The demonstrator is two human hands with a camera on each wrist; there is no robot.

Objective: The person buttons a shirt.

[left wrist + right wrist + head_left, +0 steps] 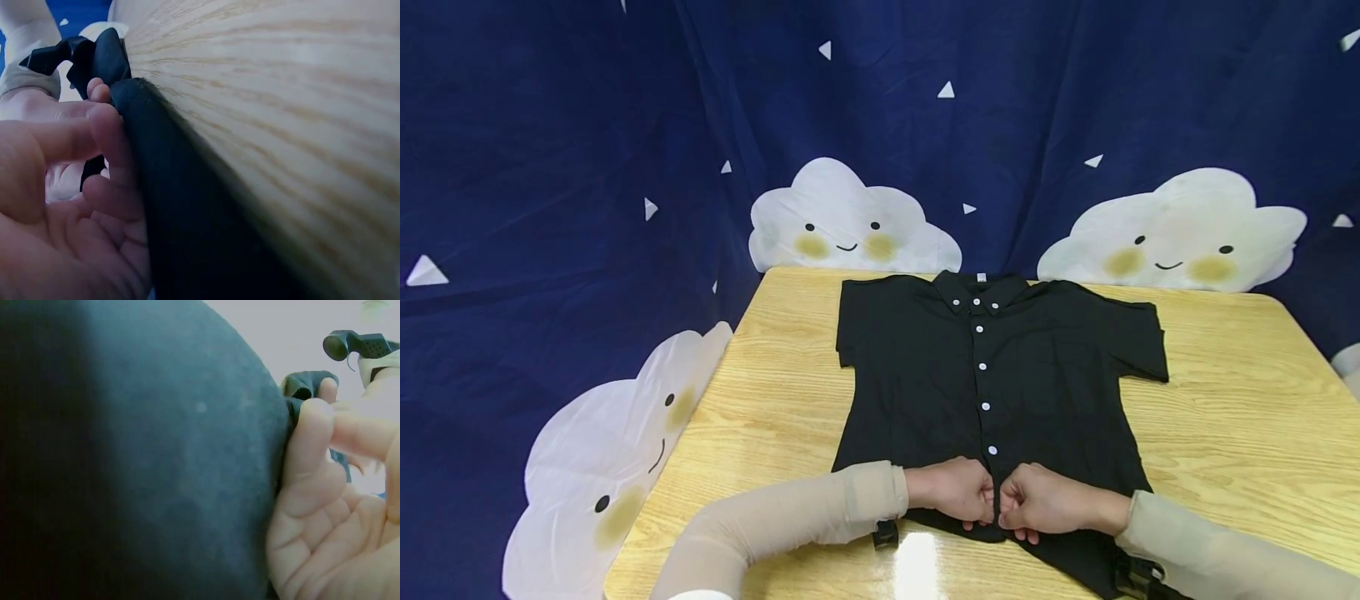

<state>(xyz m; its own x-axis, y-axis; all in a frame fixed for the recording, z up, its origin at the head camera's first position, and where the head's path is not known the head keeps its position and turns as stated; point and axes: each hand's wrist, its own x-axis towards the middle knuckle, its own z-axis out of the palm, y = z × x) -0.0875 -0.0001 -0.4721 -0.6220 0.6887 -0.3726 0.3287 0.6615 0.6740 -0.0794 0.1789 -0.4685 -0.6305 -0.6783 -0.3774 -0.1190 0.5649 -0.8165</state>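
Observation:
A black short-sleeved shirt [917,375] lies front side up on the table, its collar at the far edge and a row of white buttons down the middle. My left hand [953,490] pinches the left front edge near the hem, below the lowest visible button. Close beside it, my right hand [1051,500] pinches the facing front edge. Fingers of both hands are curled, knuckles nearly meeting. In the left wrist view the shirt's hem [181,187] runs along the tabletop beside my fingers. Dark cloth [187,450] fills much of the right wrist view. Any button between my fingertips is hidden.
The wooden table [1247,417] extends to both sides of the shirt. Behind it hangs a dark blue curtain [887,100] with white triangles and smiling clouds. Light sleeves [805,508] cover my forearms, and a small black wrist camera [886,533] sits under the left one.

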